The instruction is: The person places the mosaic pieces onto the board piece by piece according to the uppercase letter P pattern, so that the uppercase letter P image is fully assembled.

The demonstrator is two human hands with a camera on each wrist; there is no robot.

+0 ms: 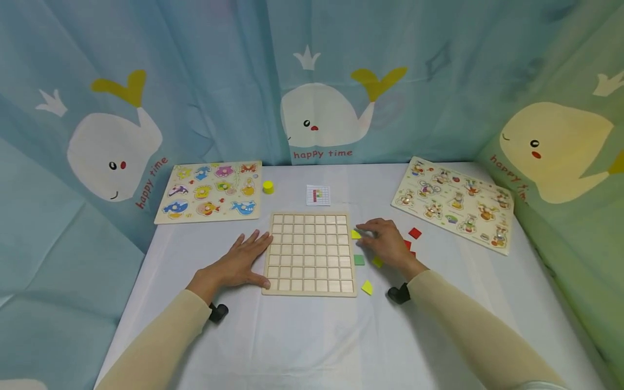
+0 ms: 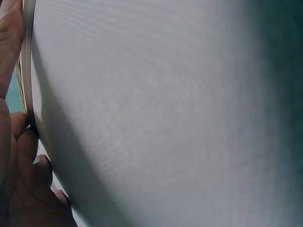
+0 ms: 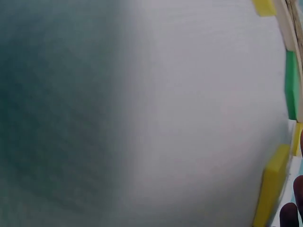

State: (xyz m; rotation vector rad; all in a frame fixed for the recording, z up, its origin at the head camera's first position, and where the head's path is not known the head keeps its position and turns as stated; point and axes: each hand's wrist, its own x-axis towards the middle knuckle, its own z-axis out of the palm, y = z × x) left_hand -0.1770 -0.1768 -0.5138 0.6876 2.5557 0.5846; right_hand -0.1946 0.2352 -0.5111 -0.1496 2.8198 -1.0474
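Note:
A square wooden grid board [image 1: 312, 254] lies flat on the white-covered table. My left hand [image 1: 239, 262] rests at its left edge, fingers spread toward the upper corner and thumb at the lower one. Across the board, my right hand [image 1: 387, 244] has thumb and index finger apart, their tips right at a small yellow piece [image 1: 356, 234] beside the board's edge. Below that piece is a green tile [image 1: 359, 260], flush with the edge. Another yellow piece [image 1: 377, 262] is partly hidden under the right hand. A yellow piece with a curved side [image 1: 367, 287] lies nearer me.
Red tiles [image 1: 415, 233] lie by the right wrist, some partly covered. A small card with a coloured grid [image 1: 318, 195] sits behind the board, and a yellow cylinder [image 1: 268, 187] to its left. Picture puzzle boards lie at back left [image 1: 209, 192] and back right [image 1: 453, 203].

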